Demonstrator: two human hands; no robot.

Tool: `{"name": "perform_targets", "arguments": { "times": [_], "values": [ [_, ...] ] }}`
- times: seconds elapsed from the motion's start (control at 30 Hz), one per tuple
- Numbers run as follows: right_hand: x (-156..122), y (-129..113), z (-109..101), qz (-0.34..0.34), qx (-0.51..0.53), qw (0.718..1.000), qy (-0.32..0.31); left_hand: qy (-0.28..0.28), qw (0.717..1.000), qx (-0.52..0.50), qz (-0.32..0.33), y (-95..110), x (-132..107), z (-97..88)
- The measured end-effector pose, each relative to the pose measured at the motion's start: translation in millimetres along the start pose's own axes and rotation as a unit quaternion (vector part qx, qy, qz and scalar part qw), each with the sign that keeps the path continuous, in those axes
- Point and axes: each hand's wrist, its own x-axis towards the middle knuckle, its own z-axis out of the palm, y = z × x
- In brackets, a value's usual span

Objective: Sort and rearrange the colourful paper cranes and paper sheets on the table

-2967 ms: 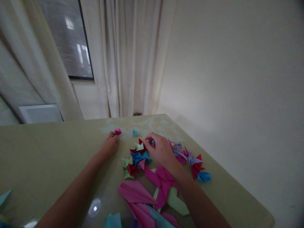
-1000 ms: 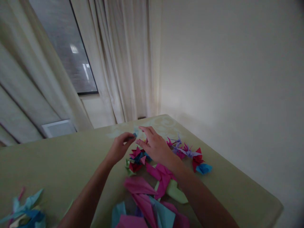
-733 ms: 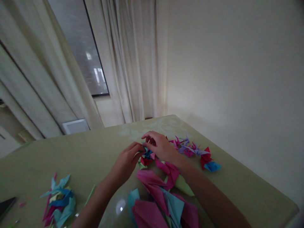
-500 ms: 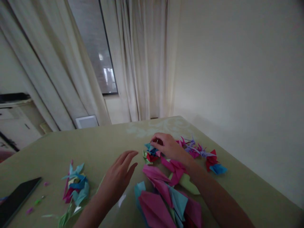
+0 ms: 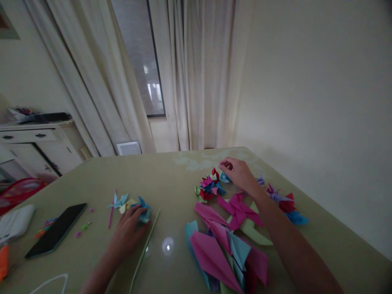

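Observation:
My left hand lies on a small heap of blue, yellow and pink folded paper pieces at the table's left, its fingers curled over them. My right hand reaches to the far side of a cluster of small folded paper shapes in red, blue, pink and green, its fingertips pinched at a light blue piece. A thin green stick lies beside my left hand.
Large pink, blue and green folded paper planes lie near the front. Purple, red and blue folded pieces sit right of my forearm. A dark phone, a white object and small beads are at the left. The green table meets a curtain and wall.
My left hand has left the central cluster and swung left onto the small paper heap. The view has turned left, showing the phone and a cabinet. My right hand stays at the cluster.

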Motion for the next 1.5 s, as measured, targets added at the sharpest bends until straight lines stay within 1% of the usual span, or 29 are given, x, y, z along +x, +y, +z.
{"name": "perform_targets", "arguments": {
  "times": [0.1, 0.17, 0.23, 0.3, 0.4, 0.5, 0.57, 0.67, 0.73, 0.83, 0.9, 0.93, 1.0, 1.07, 1.1, 1.17, 1.23, 1.27, 1.3, 1.33, 1.37, 1.43, 1.5],
  "values": [
    [-6.8, -17.9, -8.0, -0.034, 0.066, 0.997, -0.003, -0.019, 0.996, -0.078, 0.036, 22.1, 23.9, -0.5],
    [-12.1, -29.5, -11.2, -0.048, 0.089, 0.995, -0.01, -0.034, 0.992, -0.113, 0.043, 36.4, 39.2, -3.2],
    [-17.4, -39.8, -12.7, -0.059, 0.101, 0.993, -0.02, -0.037, 0.989, -0.135, 0.045, 47.7, 52.0, -4.8],
    [-22.5, -48.7, -12.7, -0.064, 0.11, 0.992, -0.027, -0.024, 0.988, -0.143, 0.043, 56.3, 61.3, -4.5],
    [-30.0, -60.3, -10.2, -0.073, 0.118, 0.989, -0.042, 0.024, 0.987, -0.153, 0.035, 67.4, 66.5, -2.4],
    [-38.1, -71.2, -4.1, -0.092, 0.119, 0.985, -0.083, 0.08, 0.978, -0.192, 0.037, 80.2, 59.3, -1.2],
    [-43.8, -77.4, 2.1, -0.115, 0.116, 0.979, -0.121, 0.099, 0.966, -0.232, 0.048, 89.8, 48.8, -1.0],
    [-51.5, -83.2, 14.3, -0.15, 0.124, 0.966, -0.171, 0.09, 0.949, -0.29, 0.087, 103.6, 30.4, -1.0],
    [-55.3, -84.7, 22.6, -0.154, 0.125, 0.961, -0.19, 0.077, 0.941, -0.306, 0.122, 111.2, 19.2, -0.8],
    [-59.1, -86.6, 30.1, -0.146, 0.127, 0.952, -0.239, 0.079, 0.938, -0.292, 0.169, 119.4, 7.7, -0.1],
    [-60.6, -89.4, 28.7, -0.148, 0.147, 0.939, -0.272, 0.09, 0.936, -0.277, 0.198, 123.1, 5.2, 0.6],
    [-60.9, -91.0, 25.8, -0.149, 0.157, 0.937, -0.276, 0.099, 0.936, -0.268, 0.204, 124.0, 5.8, 1.0],
    [-59.7, -91.7, 15.9, -0.148, 0.149, 0.946, -0.247, 0.123, 0.944, -0.245, 0.184, 123.0, 9.9, 1.7],
    [-55.5, -84.7, 2.1, -0.133, 0.103, 0.969, -0.182, 0.128, 0.964, -0.191, 0.134, 116.3, 15.9, 2.2],
    [-52.5, -77.0, -5.6, -0.119, 0.071, 0.98, -0.143, 0.115, 0.977, -0.146, 0.105, 110.5, 18.7, 2.3],
    [-46.5, -52.8, -21.0, -0.075, -0.001, 0.995, -0.067, 0.063, 0.997, -0.027, 0.035, 95.8, 22.4, 2.5],
    [-43.3, -21.1, -34.3, 0.002, -0.081, 0.997, -0.003, -0.001, 0.997, 0.074, -0.027, 80.5, 23.5, 3.3],
    [-43.6, -4.8, -39.7, 0.03, -0.1, 0.994, 0.02, -0.028, 0.994, 0.1, -0.042, 74.0, 23.5, 4.0],
    [-45.4, 10.3, -43.9, 0.055, -0.117, 0.991, 0.044, -0.047, 0.992, 0.109, -0.043, 68.7, 23.7, 5.0],
    [-48.4, 23.6, -47.1, 0.097, -0.135, 0.983, 0.081, -0.059, 0.992, 0.106, -0.034, 64.9, 24.1, 6.1],
    [-52.1, 34.5, -49.2, 0.127, -0.141, 0.977, 0.102, -0.065, 0.993, 0.095, -0.025, 62.5, 25.0, 7.3],
    [-60.1, 47.9, -50.8, 0.155, -0.141, 0.971, 0.117, -0.066, 0.996, 0.061, -0.025, 60.8, 28.1, 9.6],
    [-65.3, 50.4, -49.4, 0.151, -0.13, 0.974, 0.108, -0.059, 0.998, 0.004, -0.031, 61.4, 32.3, 10.9]
  ]
}}
